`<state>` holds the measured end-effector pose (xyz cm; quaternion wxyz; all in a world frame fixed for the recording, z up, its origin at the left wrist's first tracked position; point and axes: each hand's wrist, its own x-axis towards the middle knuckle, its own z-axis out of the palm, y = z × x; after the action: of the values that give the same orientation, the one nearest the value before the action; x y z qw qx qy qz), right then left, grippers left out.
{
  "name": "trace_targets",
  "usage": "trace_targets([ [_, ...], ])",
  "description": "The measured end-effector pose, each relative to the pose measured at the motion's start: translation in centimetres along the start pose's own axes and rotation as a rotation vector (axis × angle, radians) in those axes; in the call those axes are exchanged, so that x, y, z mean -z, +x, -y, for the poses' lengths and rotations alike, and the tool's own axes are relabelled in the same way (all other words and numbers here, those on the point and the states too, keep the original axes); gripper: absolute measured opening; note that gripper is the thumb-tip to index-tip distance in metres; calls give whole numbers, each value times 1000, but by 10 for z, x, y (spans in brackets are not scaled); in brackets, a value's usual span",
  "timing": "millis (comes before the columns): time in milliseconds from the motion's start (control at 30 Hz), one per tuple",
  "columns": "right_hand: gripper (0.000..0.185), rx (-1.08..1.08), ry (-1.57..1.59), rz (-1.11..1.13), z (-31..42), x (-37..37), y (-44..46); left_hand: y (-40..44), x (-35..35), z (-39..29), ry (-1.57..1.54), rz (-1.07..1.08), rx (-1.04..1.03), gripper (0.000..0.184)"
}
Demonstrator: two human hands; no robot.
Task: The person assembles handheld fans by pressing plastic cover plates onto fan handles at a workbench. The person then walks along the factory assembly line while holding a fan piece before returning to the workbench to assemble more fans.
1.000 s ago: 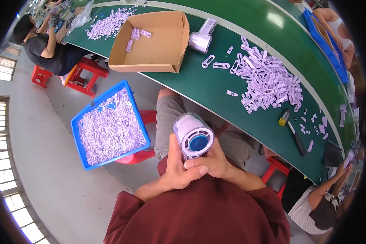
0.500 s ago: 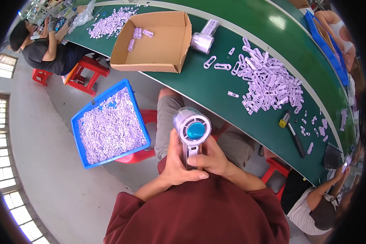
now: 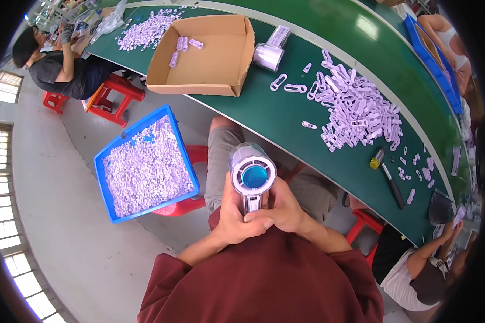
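In front of my chest both hands hold a hairdryer-shaped device (image 3: 251, 164) with a round clear-and-lilac head and a blue round centre facing me. My left hand (image 3: 234, 218) is closed around the left side of its handle, the thumb laid across the lower front. My right hand (image 3: 283, 207) grips the handle from the right, its thumb pressed near the bottom. Between the hands, the handle's upper front (image 3: 253, 201) shows a small slot; its lower end is hidden by my fingers.
A cardboard box (image 3: 210, 89) with several lilac pieces stands on the green table (image 3: 264, 116). Beside it lies a similar device (image 3: 269, 55). A heap of lilac parts (image 3: 355, 107) and a hammer (image 3: 393, 185) are rightward. A blue tray (image 3: 195, 185) of small parts stands left. Co-workers sit at both sides.
The device has shifted slightly left and down, its head tilting a little. My thumbs have moved on the handle, and the right one sits lower. Both hands keep their hold.
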<state>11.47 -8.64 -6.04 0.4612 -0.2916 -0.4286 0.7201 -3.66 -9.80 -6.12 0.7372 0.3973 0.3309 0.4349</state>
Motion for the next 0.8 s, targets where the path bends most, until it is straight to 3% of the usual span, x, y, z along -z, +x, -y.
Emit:
trace_targets([
  [167,72,-26,78,-25,2,-4,-1,0,-2,-7,-80,0,77,96],
  [333,71,-27,-2,-6,3,-1,-2,4,3,8,-97,35,-56,100],
  [433,68,-202,115,-29,16,-5,-4,7,-1,1,-145,53,-53,103],
  [533,66,-54,42,-65,2,-2,-3,12,-7,2,-162,50,-103,104],
  [800,66,-83,79,-36,5,-3,-2,9,-3,3,-115,58,-116,99],
])
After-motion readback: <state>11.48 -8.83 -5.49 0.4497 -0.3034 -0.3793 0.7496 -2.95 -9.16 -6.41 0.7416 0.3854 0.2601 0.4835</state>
